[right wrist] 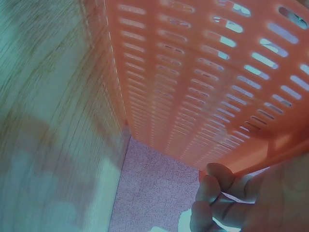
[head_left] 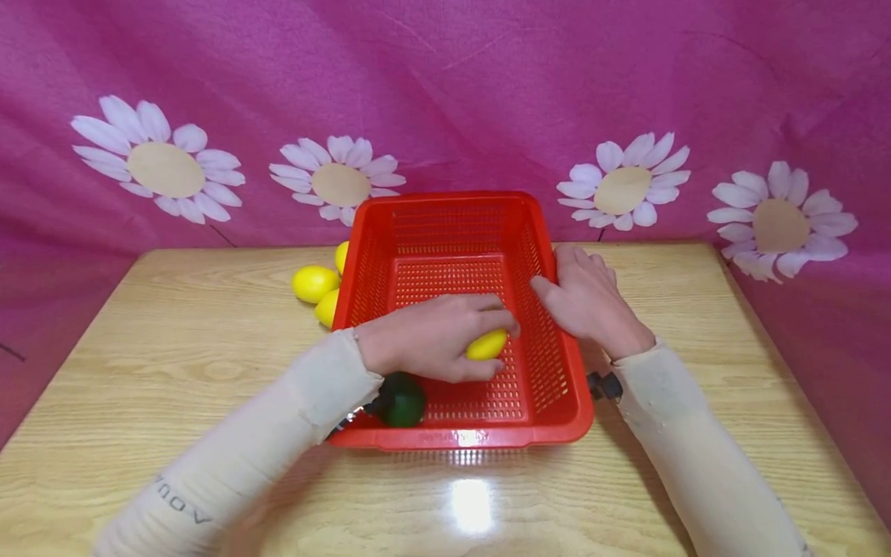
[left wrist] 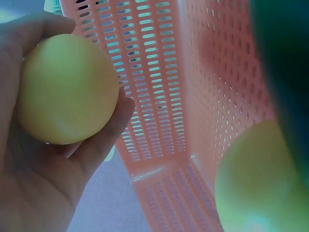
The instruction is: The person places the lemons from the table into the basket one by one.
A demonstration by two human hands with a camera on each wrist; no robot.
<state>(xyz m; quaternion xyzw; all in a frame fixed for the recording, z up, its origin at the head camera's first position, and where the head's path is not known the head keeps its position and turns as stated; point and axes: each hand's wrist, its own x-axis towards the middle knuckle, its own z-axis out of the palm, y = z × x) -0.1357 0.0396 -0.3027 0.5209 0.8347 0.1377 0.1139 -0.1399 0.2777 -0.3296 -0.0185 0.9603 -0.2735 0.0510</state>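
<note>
My left hand [head_left: 445, 336] reaches over the near left part of a red plastic basket [head_left: 462, 439] and holds a yellow lemon [head_left: 487, 345] between thumb and fingers. The left wrist view shows the lemon [left wrist: 67, 89] in the curled fingers, beside the perforated wall. A dark green round fruit [head_left: 402, 401] lies in the basket's near left corner, partly covered by the left wrist. Low in the left wrist view is another yellow fruit [left wrist: 263, 181], hidden from the head view. My right hand [head_left: 588, 298] grips the basket's right rim, thumb inside and fingers outside.
Several lemons [head_left: 315, 284] rest on the wooden table [head_left: 209, 340] against the basket's left side, some partly hidden by its wall. Behind the table hangs a magenta cloth [head_left: 459, 93] with large white daisies. Dark wrist straps [head_left: 604, 386] show near both sleeves.
</note>
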